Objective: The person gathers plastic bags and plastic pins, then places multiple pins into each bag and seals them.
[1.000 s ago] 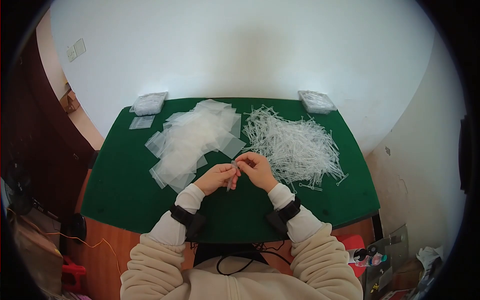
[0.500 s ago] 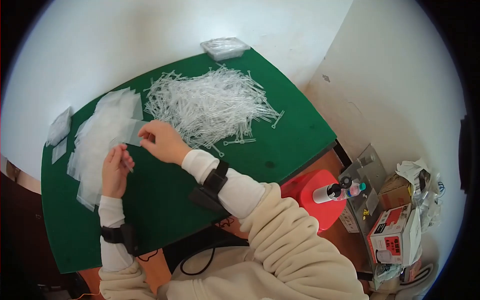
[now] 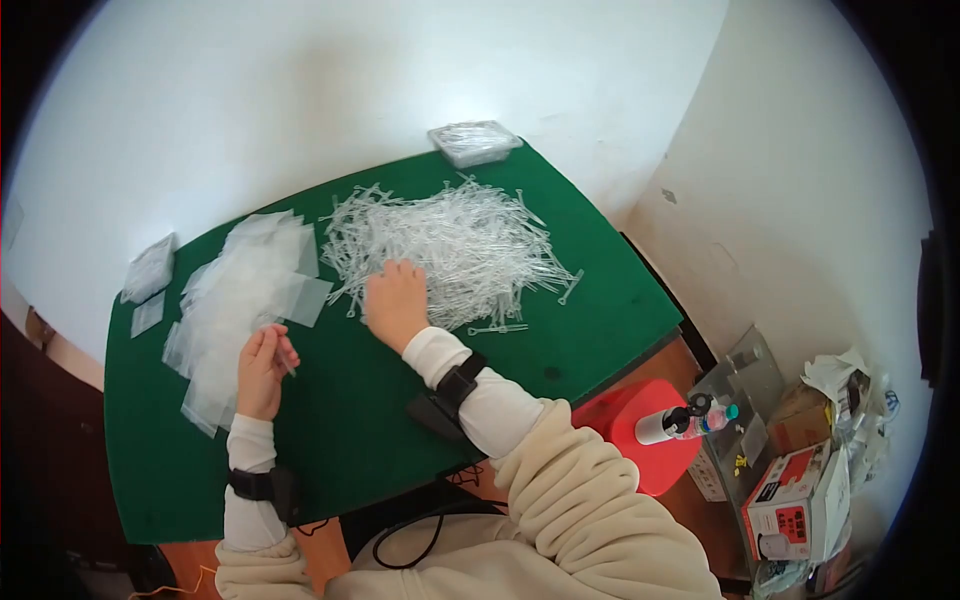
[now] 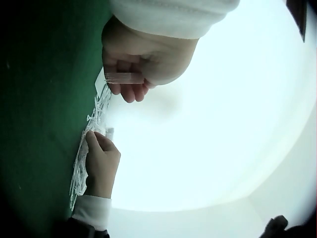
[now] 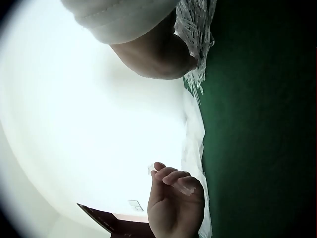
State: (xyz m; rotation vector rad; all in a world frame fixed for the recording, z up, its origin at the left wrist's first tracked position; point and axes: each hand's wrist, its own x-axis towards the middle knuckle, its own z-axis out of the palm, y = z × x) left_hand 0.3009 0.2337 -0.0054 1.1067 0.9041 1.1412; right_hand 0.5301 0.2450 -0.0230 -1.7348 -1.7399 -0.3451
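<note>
My left hand (image 3: 262, 375) holds a small bundle of clear plastic sticks (image 4: 124, 78) in curled fingers, over the green table beside a spread of clear bags (image 3: 240, 300). In the right wrist view the bundle's end (image 5: 186, 189) shows at the fingers. My right hand (image 3: 397, 308) is at the near left side of a heap of clear looped sticks (image 3: 470, 235). Seen from the left wrist, the right hand's (image 4: 102, 166) thumb and fingers stand slightly apart against the heap; whether a stick lies between them is unclear.
Filled clear boxes or packs stand at the table's back edge (image 3: 475, 145) and far left (image 3: 150, 268), with a flat bag (image 3: 147, 314) near the left one. Right of the table are a red stool (image 3: 655, 450), bottles (image 3: 660, 427) and a carton (image 3: 790, 505).
The head view has turned toward the right. My right hand has parted from the left and moved onto the stick heap; the left has stayed near the bags with its bundle.
</note>
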